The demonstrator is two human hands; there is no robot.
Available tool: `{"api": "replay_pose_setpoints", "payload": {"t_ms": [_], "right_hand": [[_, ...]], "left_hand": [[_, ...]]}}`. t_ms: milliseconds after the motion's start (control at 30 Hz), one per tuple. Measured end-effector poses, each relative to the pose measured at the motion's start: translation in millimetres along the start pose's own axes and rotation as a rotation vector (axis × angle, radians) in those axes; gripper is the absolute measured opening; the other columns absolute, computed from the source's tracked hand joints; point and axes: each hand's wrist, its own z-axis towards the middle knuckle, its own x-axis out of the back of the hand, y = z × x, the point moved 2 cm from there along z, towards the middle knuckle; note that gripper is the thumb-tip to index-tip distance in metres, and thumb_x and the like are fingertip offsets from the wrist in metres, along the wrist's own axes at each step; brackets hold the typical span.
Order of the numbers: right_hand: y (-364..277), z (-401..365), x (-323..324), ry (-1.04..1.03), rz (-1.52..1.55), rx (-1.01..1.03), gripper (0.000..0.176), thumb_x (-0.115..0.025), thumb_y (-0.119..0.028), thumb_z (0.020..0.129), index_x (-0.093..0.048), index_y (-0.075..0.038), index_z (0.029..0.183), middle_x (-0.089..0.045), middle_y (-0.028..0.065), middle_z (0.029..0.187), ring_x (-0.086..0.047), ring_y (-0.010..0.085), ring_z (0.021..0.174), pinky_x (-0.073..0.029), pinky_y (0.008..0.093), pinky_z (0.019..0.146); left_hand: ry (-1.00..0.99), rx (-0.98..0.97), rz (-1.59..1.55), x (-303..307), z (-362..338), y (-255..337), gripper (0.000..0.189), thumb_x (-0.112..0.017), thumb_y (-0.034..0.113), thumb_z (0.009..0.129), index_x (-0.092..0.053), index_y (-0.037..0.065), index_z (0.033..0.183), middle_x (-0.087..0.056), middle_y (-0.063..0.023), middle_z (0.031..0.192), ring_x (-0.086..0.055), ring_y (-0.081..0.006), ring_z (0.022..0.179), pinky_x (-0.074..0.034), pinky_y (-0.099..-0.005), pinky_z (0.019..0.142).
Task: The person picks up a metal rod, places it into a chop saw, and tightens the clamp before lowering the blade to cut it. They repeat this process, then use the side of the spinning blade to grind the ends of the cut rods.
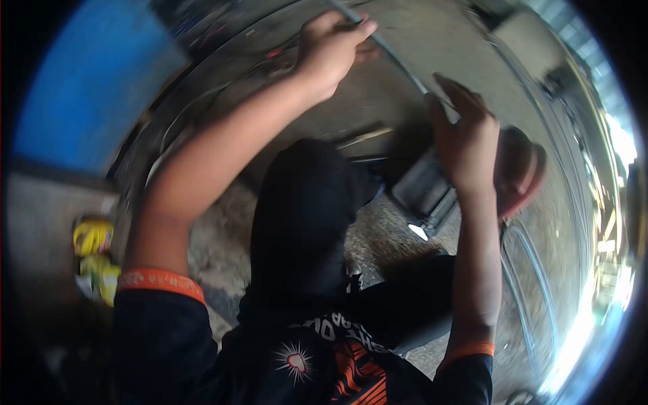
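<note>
Grip on the left side is closed: the fingers and thumb of my left hand [332, 55] are wrapped about a thin grey rod [398, 59] close to the top edge of the view. On the right side, the thumb and forefinger of my right hand [470, 143] stand at the rod's lower visible end; blur prevents me from confirming whether they pinch it or merely surround it. The rod's long axis runs slantwise, from beyond the top edge, past the left hand, down and rightward to the right hand. The left hand is therefore the farther forward of the two, and the right hand is nearer to that lower end. The rod appears slightly bowed, though lens distortion may account for this. Below the right hand and partly behind its wrist sits a dark boxy object [424, 191], clear of the rod. Beside that wrist is a rounded reddish object [526, 172], blurred and unidentified. A light strip [364, 137] lies on the ground beyond my raised knee [304, 182], beneath the level of both hands. The rod's upper end is out of view and was not inspected.
</note>
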Motion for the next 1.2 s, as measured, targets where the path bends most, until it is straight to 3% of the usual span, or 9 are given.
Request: {"api": "replay_pose_setpoints", "payload": {"t_ms": [167, 233, 367, 400, 600, 800, 867, 1000, 1200], "right_hand": [[-31.0, 20.4, -136.2, -0.269, 0.245, 0.047, 0.023, -0.07, -0.013, 0.079, -0.07, -0.004, 0.1, -0.069, 0.0165, 0.092, -0.067, 0.0312, 0.081, -0.053, 0.0379, 0.074], [-46.4, 12.8, -189.0, -0.363, 0.318, 0.062, 0.023, -0.07, -0.012, 0.079, -0.07, -0.004, 0.1, -0.069, 0.0166, 0.09, -0.068, 0.0306, 0.08, -0.053, 0.0374, 0.073], [-67.0, -36.2, -306.1, -0.647, 0.483, -0.084, 0.022, -0.071, -0.012, 0.078, -0.07, -0.003, 0.098, -0.069, 0.0163, 0.086, -0.068, 0.0298, 0.078, -0.053, 0.0365, 0.07], [-68.4, -54.8, -337.6, -0.673, 0.48, -0.048, 0.022, -0.071, -0.011, 0.079, -0.069, -0.001, 0.099, -0.069, 0.0138, 0.08, -0.067, 0.02, 0.069, -0.051, 0.0324, 0.065], [-74.0, -161.0, -474.0, -0.989, 0.504, -0.156, 0.025, -0.071, -0.015, 0.078, -0.069, 0.0, 0.098, -0.068, 0.0178, 0.079, -0.067, 0.0299, 0.069, -0.051, 0.0363, 0.065], [-87.4, -197.8, -529.1, -1.234, 0.381, -0.264, 0.025, -0.067, -0.017, 0.078, -0.068, -0.001, 0.097, -0.066, 0.0228, 0.087, -0.064, 0.0396, 0.084, -0.05, 0.0469, 0.074], [-92.5, -202.3, -543.3, -1.243, 0.353, -0.214, 0.023, -0.066, -0.016, 0.078, -0.068, -0.001, 0.095, -0.066, 0.0223, 0.085, -0.064, 0.0405, 0.083, -0.05, 0.0483, 0.074], [-100.2, -214.7, -562.0, -1.259, 0.369, -0.197, 0.021, -0.064, -0.015, 0.079, -0.067, -0.002, 0.095, -0.066, 0.0218, 0.085, -0.064, 0.0404, 0.082, -0.05, 0.0491, 0.074], [-112.7, -223.3, -570.5, -1.199, 0.302, -0.066, 0.02, -0.064, -0.015, 0.078, -0.065, -0.005, 0.096, -0.065, 0.0175, 0.089, -0.064, 0.0378, 0.081, -0.052, 0.048, 0.07]], "left_hand": [[0.118, -0.042, -0.036, 136.3, 1.4, 5.3, 0.008, -0.064, 0.009, 0.087, -0.062, 0.002, 0.09, -0.063, -0.0097, 0.096, -0.064, -0.023, 0.093, -0.056, -0.0349, 0.071], [0.228, -0.167, 0.056, 178.4, -3.0, -10.8, 0.016, -0.066, 0.011, 0.088, -0.062, -0.002, 0.096, -0.067, -0.0089, 0.089, -0.066, -0.015, 0.075, -0.058, -0.0251, 0.064], [0.376, -0.001, 0.098, 270.9, -18.5, -95.3, 0.021, -0.065, 0.016, 0.089, -0.062, -0.001, 0.102, -0.067, -0.0088, 0.088, -0.065, -0.0135, 0.078, -0.057, -0.0254, 0.063], [0.484, 0.062, 0.056, 290.1, -26.3, -120.0, 0.024, -0.066, 0.018, 0.089, -0.063, -0.001, 0.103, -0.067, -0.008, 0.088, -0.065, -0.0132, 0.077, -0.055, -0.0242, 0.061], [0.678, 0.335, 0.378, 382.7, -71.5, -256.4, 0.035, -0.061, 0.021, 0.092, -0.056, -0.002, 0.118, -0.065, -0.0098, 0.082, -0.065, -0.0212, 0.072, -0.053, -0.0346, 0.064], [0.704, 0.6, 0.684, 412.8, -99.8, -341.4, 0.044, -0.053, 0.017, 0.095, -0.039, 0.005, 0.135, -0.065, -0.0171, 0.103, -0.066, -0.0283, 0.085, -0.051, -0.0401, 0.076], [0.744, 0.304, 0.949, 417.4, -105.5, -359.4, 0.042, -0.057, 0.015, 0.093, -0.044, 0.006, 0.132, -0.064, -0.0175, 0.108, -0.065, -0.029, 0.087, -0.051, -0.0407, 0.074], [0.717, 0.65, 0.613, 422.5, -101.4, -331.7, 0.033, -0.06, 0.012, 0.09, -0.054, 0.006, 0.122, -0.062, -0.0162, 0.109, -0.063, -0.0296, 0.093, -0.049, -0.0417, 0.077], [0.81, 0.283, 1.031, 440.9, -112.2, -337.2, 0.024, -0.065, 0.006, 0.081, -0.062, 0.005, 0.105, -0.061, -0.014, 0.104, -0.057, -0.0332, 0.1, -0.047, -0.0423, 0.086]]}}
